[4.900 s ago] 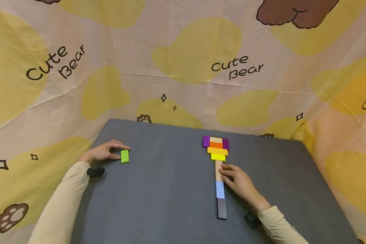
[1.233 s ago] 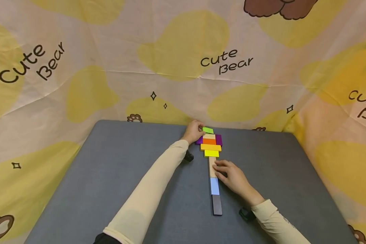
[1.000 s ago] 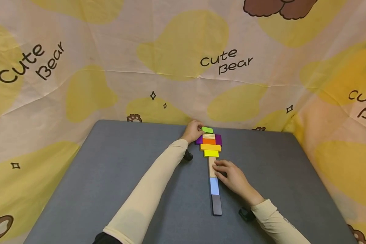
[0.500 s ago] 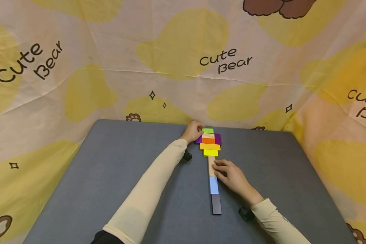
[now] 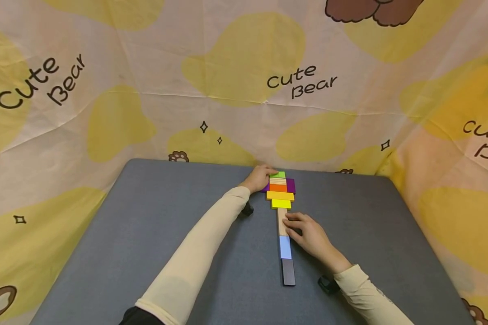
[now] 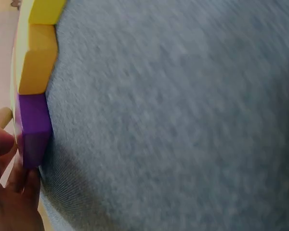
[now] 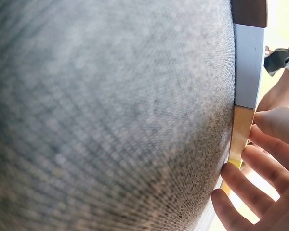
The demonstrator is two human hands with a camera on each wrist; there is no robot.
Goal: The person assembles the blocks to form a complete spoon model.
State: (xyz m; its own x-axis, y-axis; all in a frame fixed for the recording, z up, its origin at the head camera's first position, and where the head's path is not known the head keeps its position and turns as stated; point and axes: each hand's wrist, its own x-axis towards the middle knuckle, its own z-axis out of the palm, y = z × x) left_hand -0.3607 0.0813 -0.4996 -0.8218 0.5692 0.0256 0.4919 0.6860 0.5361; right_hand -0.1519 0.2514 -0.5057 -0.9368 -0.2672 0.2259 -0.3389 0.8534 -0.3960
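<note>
In the head view my left hand (image 5: 259, 178) touches the left end of a lime-green block (image 5: 280, 174) at the far end of a row. Below the green block come pale thin strips (image 5: 278, 181) and an orange block (image 5: 278, 188), with a purple block (image 5: 291, 186) on either side. An amber block (image 5: 280, 196), a yellow block (image 5: 281, 204), a natural wood block (image 5: 282, 221), a light blue block (image 5: 285, 247) and a dark grey block (image 5: 288, 272) follow. My right hand (image 5: 314, 238) rests its fingertips against the wood block, thumb and fingers extended. The left hand's fingertips are partly hidden.
A grey cloth-covered table (image 5: 146, 234) carries the row, whose far end lies close to the back edge. A patterned curtain (image 5: 227, 81) hangs behind it. The left sleeve (image 5: 195, 257) reaches across the table beside the row.
Earlier my left hand held the green block at the far left; it carried it to the row's top. There the block straightened, and my left fingers now reach further over it. My right hand stays.
</note>
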